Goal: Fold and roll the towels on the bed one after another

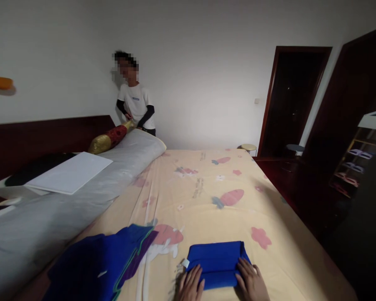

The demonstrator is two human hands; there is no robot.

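A blue cloth (217, 261), folded into a rough rectangle, lies flat on the bed with a small white tag at its left edge. My left hand (191, 285) rests on its lower left corner, fingers stretched out. On the right side, my right hand (251, 279) lies over the cloth's edge with its fingers spread. To the left is a loose heap of blue cloth (90, 261) with green-stitched edges. A strip of purple cloth (141, 253) shows along its right side.
The bed has a peach patterned sheet (203, 225). A grey quilt (122, 179) runs along the dark headboard (50, 131), with a white board (73, 171) on it. Another person (136, 102) stands at the far corner beside a red and gold cushion (109, 139). Stools (249, 147) stand near the door.
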